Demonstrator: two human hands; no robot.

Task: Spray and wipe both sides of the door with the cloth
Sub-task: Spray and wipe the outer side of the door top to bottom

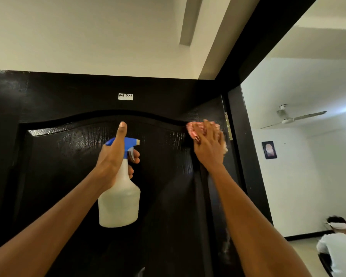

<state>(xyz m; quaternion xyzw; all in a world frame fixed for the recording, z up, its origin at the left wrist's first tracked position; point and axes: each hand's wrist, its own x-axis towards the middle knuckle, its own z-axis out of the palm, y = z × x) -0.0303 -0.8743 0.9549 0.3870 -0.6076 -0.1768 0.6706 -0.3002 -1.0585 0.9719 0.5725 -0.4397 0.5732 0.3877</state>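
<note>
A black panelled door (68, 156) fills the left and middle of the head view, its raised panel glistening with wet droplets. My left hand (114, 156) grips a white spray bottle (120, 200) with a blue nozzle head, thumb raised along the top, fingers around the trigger. The nozzle points right, along the door. My right hand (209, 144) presses a pink cloth (192, 129) flat against the door's upper right part, close to the hinge edge. Most of the cloth is hidden under the fingers.
A white label (125, 96) sits near the door's top. A brass hinge (228, 124) and black door frame (248, 156) stand right of the cloth. Through the opening lies a white room with a ceiling fan (288, 116), a wall picture (269, 150) and a person (340, 246) low down.
</note>
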